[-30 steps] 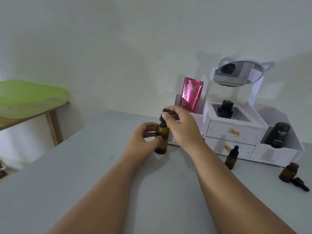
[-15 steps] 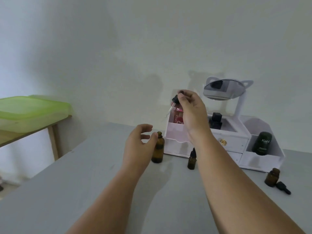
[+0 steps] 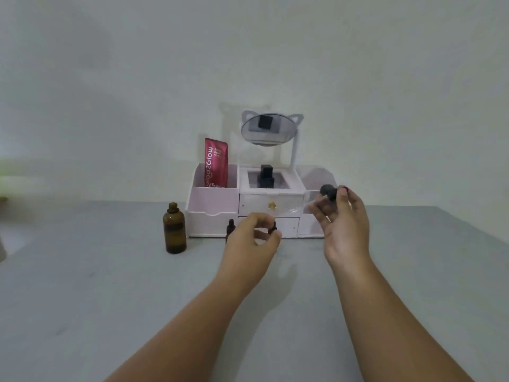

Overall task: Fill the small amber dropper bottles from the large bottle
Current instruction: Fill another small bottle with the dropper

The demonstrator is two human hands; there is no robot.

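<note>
The large amber bottle (image 3: 174,228) stands uncapped on the grey table (image 3: 82,299), left of my hands. My right hand (image 3: 344,224) is raised and pinches a dropper (image 3: 328,192) by its black bulb, with the glass pipette pointing down-left. My left hand (image 3: 252,238) hovers low with its fingers curled toward the thumb. A small capped amber dropper bottle (image 3: 230,227) stands just behind its knuckles, partly hidden. Another dark bottle top (image 3: 274,226) shows at its fingertips; whether the hand holds it is unclear.
A white cosmetic organiser (image 3: 212,205) with drawers and a tilted mirror (image 3: 268,130) stands against the wall behind my hands. It holds a pink sachet (image 3: 216,164) and a black bottle (image 3: 266,176).
My left hand let go of the large bottle and moved right to the small bottles. My right hand carried the dropper right and lower. The view swung right.
</note>
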